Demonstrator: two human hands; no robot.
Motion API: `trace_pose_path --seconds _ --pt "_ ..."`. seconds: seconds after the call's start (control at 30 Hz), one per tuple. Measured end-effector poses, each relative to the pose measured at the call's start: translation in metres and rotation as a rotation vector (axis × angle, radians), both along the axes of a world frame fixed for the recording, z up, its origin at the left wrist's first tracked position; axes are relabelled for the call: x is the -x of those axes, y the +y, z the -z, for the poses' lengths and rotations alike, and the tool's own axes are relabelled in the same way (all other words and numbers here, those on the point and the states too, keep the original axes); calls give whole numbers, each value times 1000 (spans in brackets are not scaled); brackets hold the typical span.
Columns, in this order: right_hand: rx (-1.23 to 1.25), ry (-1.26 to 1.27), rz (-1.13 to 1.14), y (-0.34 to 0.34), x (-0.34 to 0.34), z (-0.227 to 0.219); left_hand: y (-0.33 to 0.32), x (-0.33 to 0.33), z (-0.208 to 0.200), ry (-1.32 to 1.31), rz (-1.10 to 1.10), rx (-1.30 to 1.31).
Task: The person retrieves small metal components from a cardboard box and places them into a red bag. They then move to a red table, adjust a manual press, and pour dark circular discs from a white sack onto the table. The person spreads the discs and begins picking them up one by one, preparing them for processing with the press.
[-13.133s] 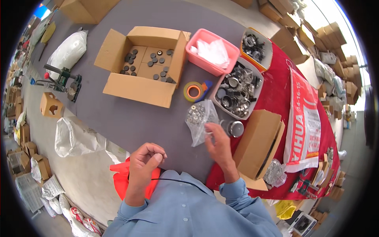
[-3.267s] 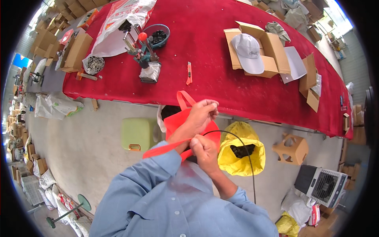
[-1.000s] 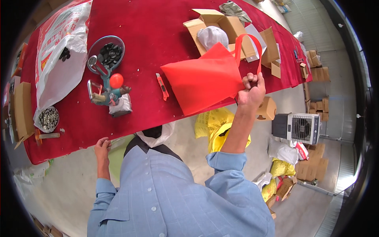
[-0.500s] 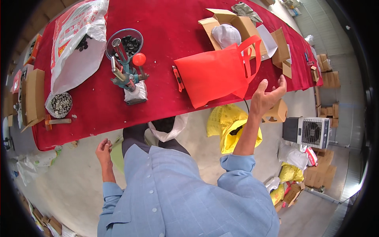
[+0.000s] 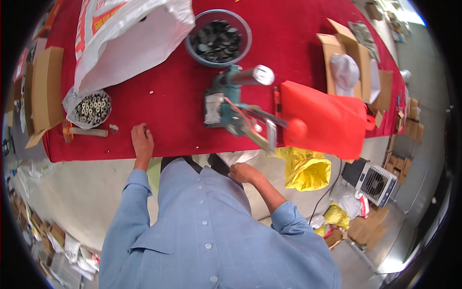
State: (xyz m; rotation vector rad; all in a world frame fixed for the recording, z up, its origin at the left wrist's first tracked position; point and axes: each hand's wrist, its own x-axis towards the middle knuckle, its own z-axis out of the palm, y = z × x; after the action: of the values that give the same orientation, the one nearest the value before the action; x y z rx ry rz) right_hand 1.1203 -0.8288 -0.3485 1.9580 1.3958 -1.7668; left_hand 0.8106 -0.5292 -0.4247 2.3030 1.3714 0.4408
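My left hand (image 5: 142, 144) lies on the front edge of the red-covered table, fingers stretched and nothing in them. My right hand (image 5: 245, 172) is over my lap, beside a white bag (image 5: 238, 156) partly hidden under the table edge. Its fingers are curled, and what they hold, if anything, is hidden. A teal hand press (image 5: 231, 96) with a metal cylinder and red ball knob (image 5: 297, 129) stands on the table, blurred. Behind it is a clear bowl (image 5: 244, 45) of black round discs (image 5: 219, 41). A small bag of metal rings (image 5: 93, 108) sits left of my left hand, beside a hammer (image 5: 89, 131).
A large white sack (image 5: 139, 48) lies at the back left, near a cardboard box (image 5: 47, 91). To the right are a red tote bag (image 5: 322, 118) and an open carton (image 5: 356, 53) with a white cap (image 5: 343, 72). A yellow bag (image 5: 308, 173) and an air cooler (image 5: 377, 182) stand beyond the table edge.
My left hand has come up onto the table edge. My right hand has left the tote bag's side and come down to my lap. The view has shifted, and the press appears closer and turned.
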Motion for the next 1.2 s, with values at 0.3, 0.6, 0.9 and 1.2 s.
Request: trace_pose_path --seconds 0.3,0.6,0.9,1.2 --pt "98 -215 373 -11 47 131 4 15 26 139 172 -126" --pt "-330 -3 292 36 79 159 14 11 23 98 190 -176" --pt "-216 6 213 23 105 203 8 13 23 88 175 -179" --pt "-800 -68 139 22 176 277 7 15 22 76 161 -155"
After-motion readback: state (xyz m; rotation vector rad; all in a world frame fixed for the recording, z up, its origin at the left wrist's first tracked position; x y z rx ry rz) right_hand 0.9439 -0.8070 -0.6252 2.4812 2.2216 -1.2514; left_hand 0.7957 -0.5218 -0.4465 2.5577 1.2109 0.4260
